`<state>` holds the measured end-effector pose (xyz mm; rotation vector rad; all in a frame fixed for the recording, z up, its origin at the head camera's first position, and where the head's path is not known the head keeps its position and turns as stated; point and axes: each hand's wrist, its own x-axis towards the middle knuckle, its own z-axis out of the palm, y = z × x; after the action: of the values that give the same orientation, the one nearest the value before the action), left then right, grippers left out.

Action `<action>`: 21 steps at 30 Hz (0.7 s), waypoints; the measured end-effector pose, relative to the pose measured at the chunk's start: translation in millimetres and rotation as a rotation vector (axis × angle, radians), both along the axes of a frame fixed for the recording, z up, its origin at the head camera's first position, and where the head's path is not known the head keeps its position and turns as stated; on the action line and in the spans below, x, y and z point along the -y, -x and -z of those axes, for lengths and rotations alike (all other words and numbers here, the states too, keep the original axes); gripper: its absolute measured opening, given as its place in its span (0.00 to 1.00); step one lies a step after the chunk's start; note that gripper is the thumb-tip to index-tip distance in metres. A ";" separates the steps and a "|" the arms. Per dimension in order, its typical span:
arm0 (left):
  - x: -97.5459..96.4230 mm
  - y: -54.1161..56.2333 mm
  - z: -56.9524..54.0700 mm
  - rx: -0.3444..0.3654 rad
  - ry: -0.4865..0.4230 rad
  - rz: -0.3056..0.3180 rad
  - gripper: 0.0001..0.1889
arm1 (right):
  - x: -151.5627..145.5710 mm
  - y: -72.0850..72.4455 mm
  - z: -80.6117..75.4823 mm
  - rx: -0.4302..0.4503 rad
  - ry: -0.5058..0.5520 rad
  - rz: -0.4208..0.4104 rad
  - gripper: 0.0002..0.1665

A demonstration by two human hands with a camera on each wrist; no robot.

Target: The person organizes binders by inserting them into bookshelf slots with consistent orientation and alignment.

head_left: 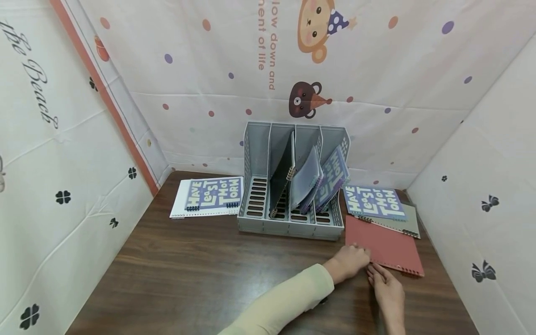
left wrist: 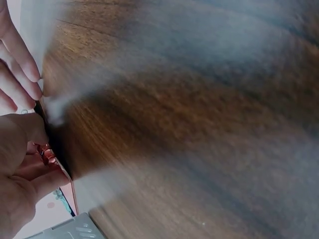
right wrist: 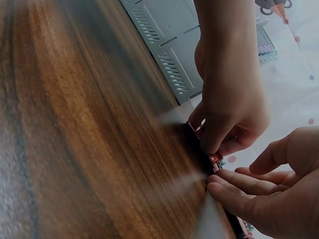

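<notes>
A red spiral notebook [head_left: 383,244] lies at the right of the table, its coil along the near edge. My left hand [head_left: 351,261] grips that edge near its left corner; the left wrist view shows the fingers [left wrist: 47,184] bent around the coil side. Close beside it, my right hand [head_left: 387,291] pinches the same edge, thumb and fingertips [right wrist: 219,191] together at the rim. A dark gap shows under the edge in the right wrist view. Beyond the red notebook lie a grey-green notebook [head_left: 412,221] and a blue lettered notebook [head_left: 374,202].
A grey four-slot file rack [head_left: 289,228] stands at the back middle. It holds a black notebook [head_left: 281,174], a pale blue-grey one [head_left: 304,179] and a purple lettered one [head_left: 332,179]. Left of it, another lettered notebook [head_left: 214,193] lies on a white notebook [head_left: 180,202]. Printed cloth walls surround the table.
</notes>
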<state>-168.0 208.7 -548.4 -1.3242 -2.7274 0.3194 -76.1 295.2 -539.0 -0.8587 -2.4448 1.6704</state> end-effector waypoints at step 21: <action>23.3 -2.0 -4.3 0.145 -0.209 -0.045 0.09 | -3.8 2.4 2.1 -0.060 0.180 0.042 0.29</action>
<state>-165.9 185.4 -544.1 -1.2778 -2.8159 -0.0612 -78.5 299.0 -541.1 -0.8591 -2.2486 1.8943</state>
